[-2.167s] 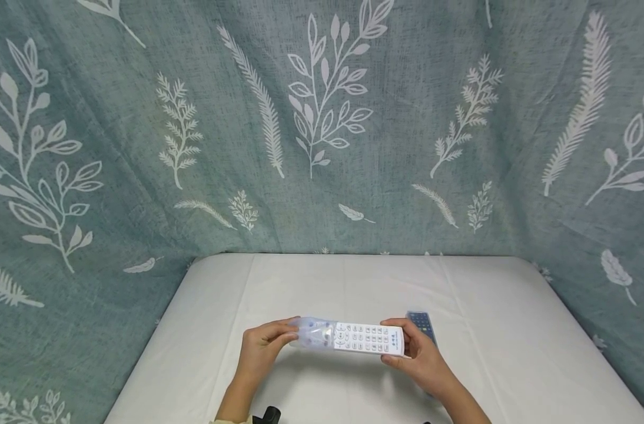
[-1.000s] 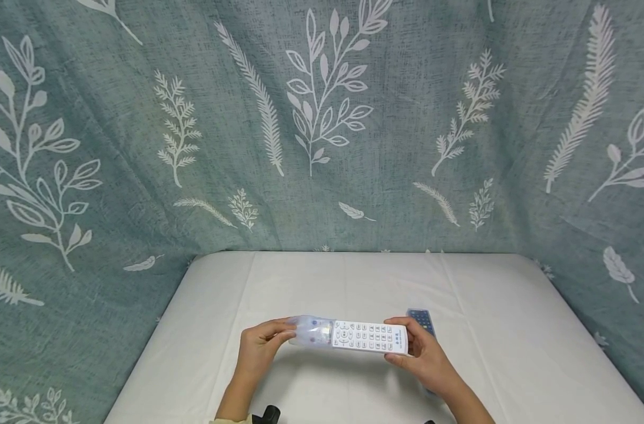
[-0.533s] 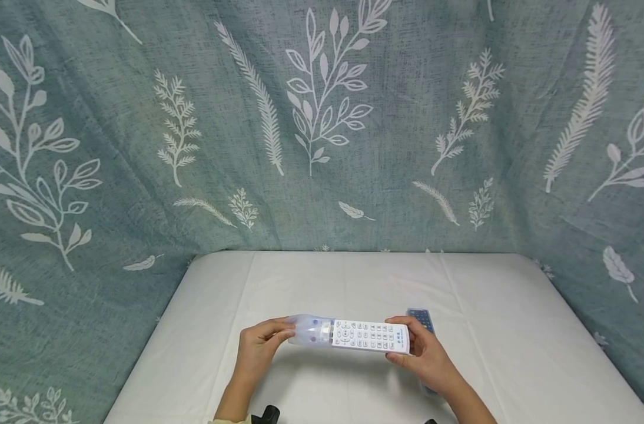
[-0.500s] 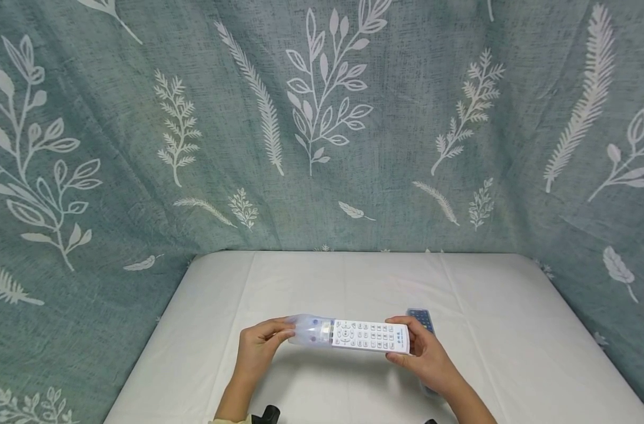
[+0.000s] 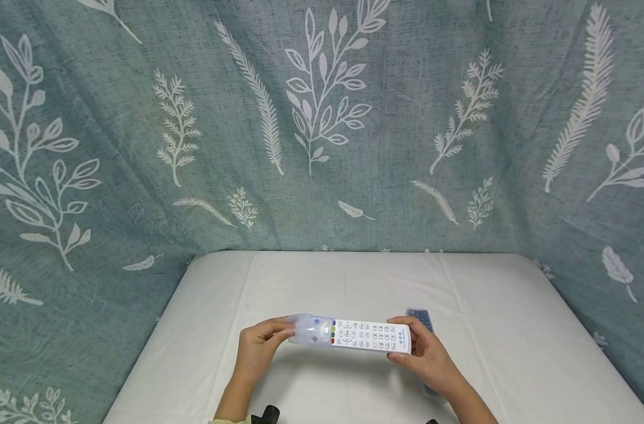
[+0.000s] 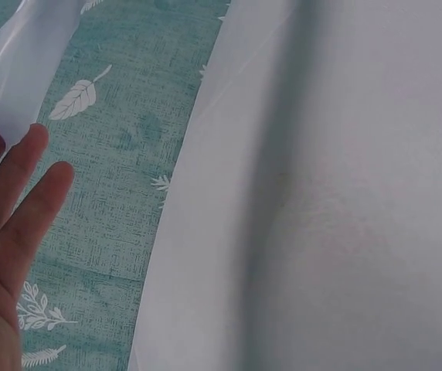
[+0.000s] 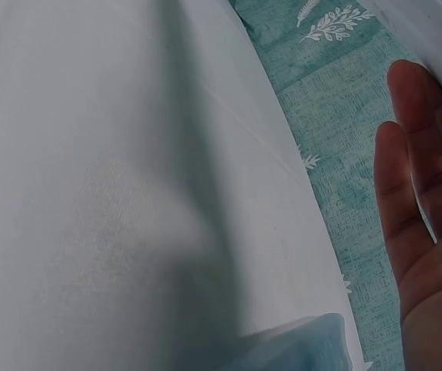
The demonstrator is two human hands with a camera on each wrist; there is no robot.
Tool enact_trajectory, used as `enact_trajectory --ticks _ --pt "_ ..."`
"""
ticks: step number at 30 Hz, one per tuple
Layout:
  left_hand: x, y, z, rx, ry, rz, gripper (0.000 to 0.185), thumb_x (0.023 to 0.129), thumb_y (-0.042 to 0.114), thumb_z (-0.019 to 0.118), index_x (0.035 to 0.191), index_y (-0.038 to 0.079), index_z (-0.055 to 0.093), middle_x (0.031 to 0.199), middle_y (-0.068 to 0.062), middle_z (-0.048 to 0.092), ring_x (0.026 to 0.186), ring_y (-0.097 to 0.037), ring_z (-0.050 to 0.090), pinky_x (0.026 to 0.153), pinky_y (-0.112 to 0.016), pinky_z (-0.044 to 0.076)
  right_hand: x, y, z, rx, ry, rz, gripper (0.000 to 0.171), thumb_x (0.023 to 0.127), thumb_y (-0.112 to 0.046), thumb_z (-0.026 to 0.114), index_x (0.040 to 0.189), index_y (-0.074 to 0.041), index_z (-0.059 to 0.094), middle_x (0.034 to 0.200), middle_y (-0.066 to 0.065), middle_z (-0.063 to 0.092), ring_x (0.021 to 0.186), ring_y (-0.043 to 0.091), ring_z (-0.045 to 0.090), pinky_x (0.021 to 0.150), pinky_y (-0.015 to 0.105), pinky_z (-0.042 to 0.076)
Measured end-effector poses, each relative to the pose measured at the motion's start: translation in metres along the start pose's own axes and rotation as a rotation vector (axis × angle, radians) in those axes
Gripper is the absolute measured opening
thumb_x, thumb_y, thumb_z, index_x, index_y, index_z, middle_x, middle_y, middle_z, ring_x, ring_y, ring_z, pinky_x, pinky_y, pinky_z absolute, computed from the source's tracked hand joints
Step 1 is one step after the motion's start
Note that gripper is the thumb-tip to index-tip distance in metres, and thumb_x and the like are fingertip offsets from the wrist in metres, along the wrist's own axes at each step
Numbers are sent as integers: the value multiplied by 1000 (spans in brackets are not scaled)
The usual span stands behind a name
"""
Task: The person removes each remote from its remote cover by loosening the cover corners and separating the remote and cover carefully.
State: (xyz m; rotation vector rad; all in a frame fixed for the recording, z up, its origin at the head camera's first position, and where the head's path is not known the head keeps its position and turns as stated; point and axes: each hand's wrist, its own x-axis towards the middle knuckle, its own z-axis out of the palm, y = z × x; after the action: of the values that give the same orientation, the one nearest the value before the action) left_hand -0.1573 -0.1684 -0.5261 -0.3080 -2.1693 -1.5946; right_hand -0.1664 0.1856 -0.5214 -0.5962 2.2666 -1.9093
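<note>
A white remote control with rows of buttons is held level above the white table, partly inside a translucent plastic sleeve. My left hand pinches the sleeve's left end between thumb and fingers. At the remote's bare right end, my right hand grips it with the thumb at the near edge and fingers at the far edge. Coloured buttons show right at the sleeve's mouth. The left wrist view catches the sleeve at the fingertips; the right wrist view has the remote's pale underside by the fingers.
A second, blue-grey remote control lies on the white table behind my right hand, which partly hides it. Its bluish end shows low in the right wrist view. A leaf-patterned green cloth hangs around the table.
The white remote has slid a little to the right out of the sleeve with my right hand, baring the coloured buttons. My left hand, on the sleeve, has hardly moved.
</note>
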Motion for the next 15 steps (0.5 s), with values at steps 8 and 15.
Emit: enact_trajectory --ticks 8,15 --pt "-1 0 -1 23 1 12 8 79 11 81 87 13 80 98 -8 79 94 -11 75 78 -19 61 -1 0 -2 5 -12 0 65 83 -6 78 139 -2 46 122 1 63 105 9 67 80 28 61" --pt "0 6 -2 28 10 -23 8 78 10 80 86 12 80 100 -6 79 95 -16 75 79 -16 59 -1 0 -2 23 -13 6 66 83 -6 79 140 -2 45 121 -1 63 106 9 67 81 28 61"
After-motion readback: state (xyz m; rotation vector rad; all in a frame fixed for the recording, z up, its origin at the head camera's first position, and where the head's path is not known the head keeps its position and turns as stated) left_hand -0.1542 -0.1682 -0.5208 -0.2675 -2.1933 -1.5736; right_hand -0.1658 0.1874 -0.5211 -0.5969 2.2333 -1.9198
